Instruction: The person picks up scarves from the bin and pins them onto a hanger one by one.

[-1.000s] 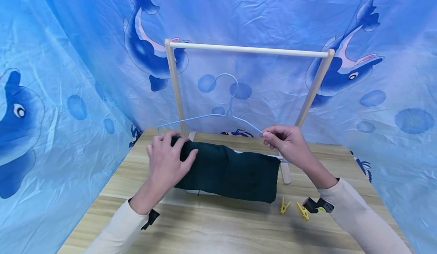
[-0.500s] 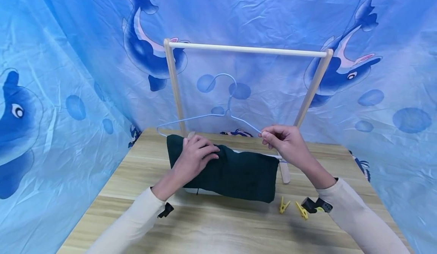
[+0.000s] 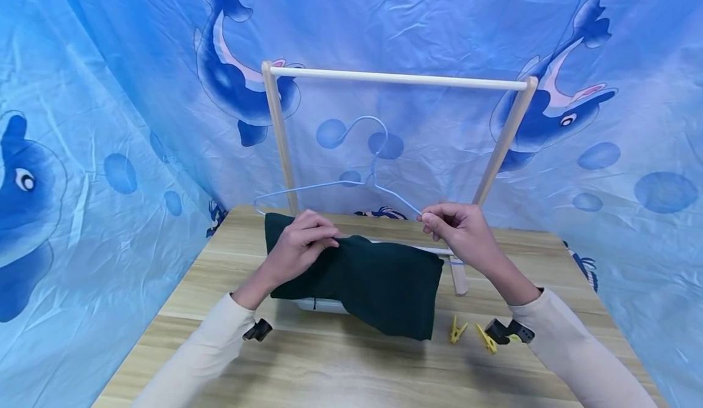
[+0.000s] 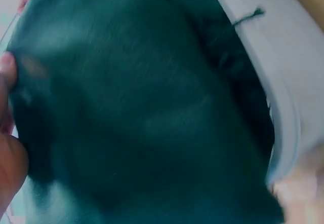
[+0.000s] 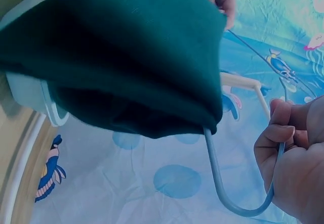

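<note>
A dark green cloth garment (image 3: 387, 289) hangs folded over the lower bar of a light blue wire hanger (image 3: 374, 178). My left hand (image 3: 299, 246) pinches the cloth along its top fold, left of the middle. With thumb and fingers, my right hand (image 3: 461, 231) grips the hanger's right arm near its end. The right wrist view shows the hanger's bent end (image 5: 243, 211) coming out of the cloth (image 5: 167, 57) below that hand (image 5: 298, 168). A white container (image 3: 324, 305), mostly hidden, is under the cloth.
Behind the hanger stands a wooden rack with a white top rod (image 3: 401, 78). Two yellow clothespins, one upright (image 3: 455, 331) and one lying (image 3: 486, 339), are on the wooden table (image 3: 340, 377) at right. A blue dolphin-print curtain (image 3: 439, 24) surrounds the table.
My left hand has moved right from the cloth's left end and now pinches its top fold. The cloth's right part hangs lower and shifts slightly left. My right hand stays on the hanger.
</note>
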A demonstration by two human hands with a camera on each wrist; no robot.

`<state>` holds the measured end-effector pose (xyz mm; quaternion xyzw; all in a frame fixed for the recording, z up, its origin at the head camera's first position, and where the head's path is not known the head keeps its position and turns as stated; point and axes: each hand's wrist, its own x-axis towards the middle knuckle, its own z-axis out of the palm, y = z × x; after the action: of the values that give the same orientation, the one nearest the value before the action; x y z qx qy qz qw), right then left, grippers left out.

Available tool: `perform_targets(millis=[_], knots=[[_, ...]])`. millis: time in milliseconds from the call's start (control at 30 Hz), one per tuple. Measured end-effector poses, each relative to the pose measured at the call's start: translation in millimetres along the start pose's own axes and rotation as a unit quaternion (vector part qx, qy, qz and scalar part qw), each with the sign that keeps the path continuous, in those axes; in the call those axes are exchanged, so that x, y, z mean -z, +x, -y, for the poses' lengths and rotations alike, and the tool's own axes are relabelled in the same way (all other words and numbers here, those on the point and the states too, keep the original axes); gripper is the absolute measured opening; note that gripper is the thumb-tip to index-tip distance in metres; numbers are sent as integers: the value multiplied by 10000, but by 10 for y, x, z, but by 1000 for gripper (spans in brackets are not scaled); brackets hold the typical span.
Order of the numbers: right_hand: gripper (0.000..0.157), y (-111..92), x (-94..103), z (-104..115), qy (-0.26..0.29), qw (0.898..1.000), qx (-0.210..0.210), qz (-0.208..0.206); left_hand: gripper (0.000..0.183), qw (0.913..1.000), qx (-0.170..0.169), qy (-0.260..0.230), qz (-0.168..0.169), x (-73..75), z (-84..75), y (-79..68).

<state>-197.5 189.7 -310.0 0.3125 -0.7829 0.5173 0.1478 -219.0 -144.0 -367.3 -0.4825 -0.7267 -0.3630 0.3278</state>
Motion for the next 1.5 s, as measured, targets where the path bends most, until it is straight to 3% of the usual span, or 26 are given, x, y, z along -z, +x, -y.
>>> perform_targets(millis=[100,233,333,467,600,667,733,833,967,1100,1233,1367,1500], knots=[[14,-7,-2,-2,11,10000,23,-18,22,9993,-88,230,296,23,-4,-12],[13,-10,-5,4,1,10000,72,-33,14,9962,208,575,612,7,-68,3],[13,-6,-13,16,7,9999,111,-10,18,9940,357,812,634,-62,-162,74],[13,4,-28,30,-69,9998,198,47,28,9896,229,1152,831,-235,-317,249],[14,16,-42,46,-160,9994,284,85,47,9726,459,1608,1615,-419,-434,416],[14,19,-50,59,-146,9994,314,76,47,9629,563,1771,1955,-493,-451,460],[14,16,-54,64,-96,9994,320,88,39,9588,564,1839,2092,-545,-448,467],[15,5,-59,63,-29,9993,354,119,21,9667,321,1725,1864,-586,-440,444],[15,-15,-74,40,60,9990,389,222,13,9800,189,1617,1146,-606,-431,421],[16,-31,-111,21,212,9985,306,391,11,9871,589,1483,141,-572,-401,443],[16,-42,-142,37,454,9974,197,532,15,9797,954,1663,-589,-480,-371,495],[15,-49,-163,56,599,9963,139,604,17,9681,1345,2038,-563,-437,-372,557],[15,-56,-185,81,619,9960,118,638,18,9637,1592,2143,-13,-471,-389,578]])
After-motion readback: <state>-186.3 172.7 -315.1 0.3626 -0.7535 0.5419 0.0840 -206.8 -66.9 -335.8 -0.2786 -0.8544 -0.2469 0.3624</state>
